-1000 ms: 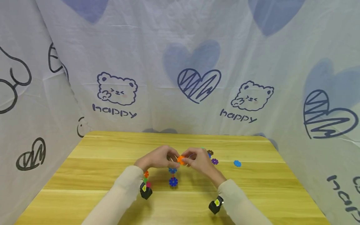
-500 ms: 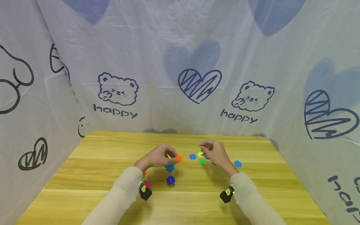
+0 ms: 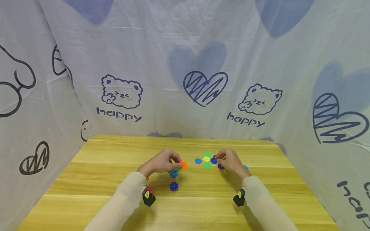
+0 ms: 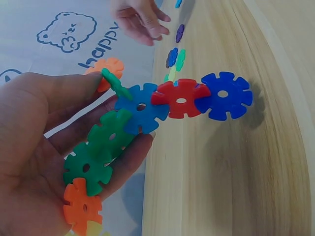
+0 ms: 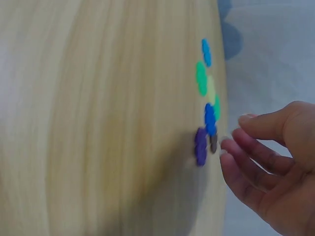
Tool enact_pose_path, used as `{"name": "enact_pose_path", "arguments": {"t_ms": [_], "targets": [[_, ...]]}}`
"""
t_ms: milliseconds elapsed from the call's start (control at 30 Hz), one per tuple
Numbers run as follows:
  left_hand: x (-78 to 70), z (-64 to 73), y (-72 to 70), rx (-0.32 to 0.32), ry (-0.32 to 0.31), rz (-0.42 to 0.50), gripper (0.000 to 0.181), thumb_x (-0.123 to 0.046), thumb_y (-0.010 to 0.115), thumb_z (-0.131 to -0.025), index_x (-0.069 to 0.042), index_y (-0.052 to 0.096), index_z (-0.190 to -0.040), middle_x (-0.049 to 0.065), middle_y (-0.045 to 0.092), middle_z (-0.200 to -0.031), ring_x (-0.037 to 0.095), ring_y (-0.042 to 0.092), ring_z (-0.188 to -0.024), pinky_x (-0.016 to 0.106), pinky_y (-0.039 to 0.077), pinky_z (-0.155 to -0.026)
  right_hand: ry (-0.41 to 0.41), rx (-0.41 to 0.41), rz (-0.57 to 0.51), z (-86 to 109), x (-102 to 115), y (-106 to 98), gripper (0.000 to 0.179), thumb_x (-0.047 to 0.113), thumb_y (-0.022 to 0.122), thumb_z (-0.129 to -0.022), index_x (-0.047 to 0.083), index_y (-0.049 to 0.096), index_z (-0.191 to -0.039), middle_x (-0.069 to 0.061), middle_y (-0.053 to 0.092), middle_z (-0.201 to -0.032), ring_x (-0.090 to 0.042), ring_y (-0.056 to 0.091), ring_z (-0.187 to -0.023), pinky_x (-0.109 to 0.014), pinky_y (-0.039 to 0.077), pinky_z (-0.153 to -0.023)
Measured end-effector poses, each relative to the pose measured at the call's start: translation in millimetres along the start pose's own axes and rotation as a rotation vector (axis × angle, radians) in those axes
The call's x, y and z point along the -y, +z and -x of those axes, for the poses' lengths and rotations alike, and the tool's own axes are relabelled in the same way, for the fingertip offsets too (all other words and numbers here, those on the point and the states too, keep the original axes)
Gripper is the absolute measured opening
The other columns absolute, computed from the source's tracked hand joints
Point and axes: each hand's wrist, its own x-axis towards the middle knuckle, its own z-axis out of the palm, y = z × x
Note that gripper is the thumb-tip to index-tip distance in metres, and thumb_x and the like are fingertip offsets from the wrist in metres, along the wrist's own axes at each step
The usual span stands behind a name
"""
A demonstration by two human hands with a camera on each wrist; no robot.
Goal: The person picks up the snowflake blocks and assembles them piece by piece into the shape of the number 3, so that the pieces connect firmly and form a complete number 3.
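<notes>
The left hand [image 3: 163,162] grips a linked chain of slotted discs [image 4: 181,98], thumb up against an orange disc [image 3: 183,165] at three o'clock of the hand, a finger lying behind the green links. The discs are slotted into one another, so some stand edge-on to their neighbours. The thumb seems placed to steady this end while another run juts free — blue, then red, then a navy disc [image 3: 174,186] at five o'clock. Around seven o'clock, a pink disc [image 3: 148,190] shows beside the sleeve; whether it belongs to the chain cannot be told.

The right hand [image 3: 229,160], at three o'clock of the left, holds nothing; its fingers bend loosely near a brown disc [image 5: 213,141] and a dark blue disc [image 3: 214,160] at nine o'clock, with a purple disc [image 3: 221,167] at eight. Farther toward nine, a yellow disc [image 3: 206,159] has lime-green discs [image 3: 207,166] at twelve and six and a light blue disc [image 3: 198,161] at nine — loose pieces grouped, presumably, for easy reach.

All these loose pieces lie on a pale wood-grain table [image 3: 202,205]. Beyond it, at twelve, hangs a white cloth [image 3: 162,64] printed with hearts, bears and "happy".
</notes>
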Motion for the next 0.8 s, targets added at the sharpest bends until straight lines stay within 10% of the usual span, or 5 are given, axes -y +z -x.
{"name": "enact_pose_path", "arguments": {"t_ms": [800], "targets": [[3.4, 2.1, 4.2, -0.009, 0.01, -0.028, 0.011, -0.017, 0.068, -0.1, -0.013, 0.079, -0.098, -0.001, 0.076, -0.1, 0.01, 0.066, -0.093, 0.03, 0.059, -0.088, 0.048, 0.064, 0.132, 6.5, -19.3, 5.2, 0.012, 0.006, 0.081, -0.087, -0.001, 0.076, -0.095, -0.011, 0.076, -0.09, -0.023, 0.069, -0.084, -0.042, 0.059, -0.081]]}}
